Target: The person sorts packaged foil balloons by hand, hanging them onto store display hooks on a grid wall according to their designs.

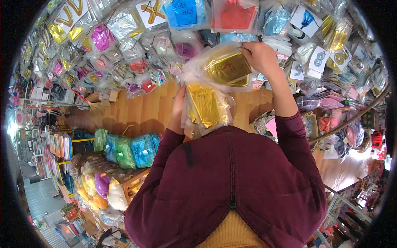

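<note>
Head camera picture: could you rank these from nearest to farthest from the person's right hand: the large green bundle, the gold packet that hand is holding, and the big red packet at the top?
1. Gold packet: pinched in the right hand.
2. Big red packet: above that hand in the picture.
3. Large green bundle: down at lower left, between blue bundles.

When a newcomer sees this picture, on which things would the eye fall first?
Probably the shiny upper gold packet in the right hand, then the lower gold packet beside the left hand, both near the centre. Along the top edge, a blue packet and a red packet stand out.
</note>
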`<action>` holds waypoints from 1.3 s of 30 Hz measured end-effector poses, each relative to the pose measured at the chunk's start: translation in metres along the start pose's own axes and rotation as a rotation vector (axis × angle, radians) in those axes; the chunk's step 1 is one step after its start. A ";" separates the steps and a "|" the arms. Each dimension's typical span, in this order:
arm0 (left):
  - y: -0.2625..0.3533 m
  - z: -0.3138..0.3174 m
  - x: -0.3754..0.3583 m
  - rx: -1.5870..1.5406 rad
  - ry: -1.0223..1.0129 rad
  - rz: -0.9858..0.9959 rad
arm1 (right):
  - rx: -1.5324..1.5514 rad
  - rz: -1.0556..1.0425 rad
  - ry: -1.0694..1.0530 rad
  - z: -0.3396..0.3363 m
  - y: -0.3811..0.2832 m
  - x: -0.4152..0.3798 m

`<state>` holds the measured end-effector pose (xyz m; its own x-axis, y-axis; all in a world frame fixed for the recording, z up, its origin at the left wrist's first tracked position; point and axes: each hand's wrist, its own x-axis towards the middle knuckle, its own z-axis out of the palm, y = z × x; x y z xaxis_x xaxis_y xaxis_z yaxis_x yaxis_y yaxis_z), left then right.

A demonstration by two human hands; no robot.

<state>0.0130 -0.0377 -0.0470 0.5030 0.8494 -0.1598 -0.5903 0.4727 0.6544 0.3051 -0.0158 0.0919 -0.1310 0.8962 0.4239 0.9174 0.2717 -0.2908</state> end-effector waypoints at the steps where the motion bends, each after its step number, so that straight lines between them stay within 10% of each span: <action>1: 0.006 0.027 -0.003 0.167 0.054 0.044 | 0.007 -0.041 0.004 -0.006 -0.006 -0.002; 14: 0.021 0.078 0.010 -0.153 -0.023 0.059 | 0.530 -0.494 -0.487 0.001 -0.087 -0.061; 21: 0.027 0.087 0.009 -0.217 -0.002 0.061 | 0.413 -0.112 -0.205 -0.014 -0.076 -0.069; 39: 0.028 0.091 0.009 -0.243 -0.022 0.033 | 0.349 -0.333 -0.042 0.002 -0.055 -0.066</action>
<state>0.0581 -0.0380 0.0375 0.4930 0.8613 -0.1230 -0.7400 0.4895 0.4613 0.2623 -0.0894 0.0784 -0.4179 0.7517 0.5101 0.6428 0.6415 -0.4187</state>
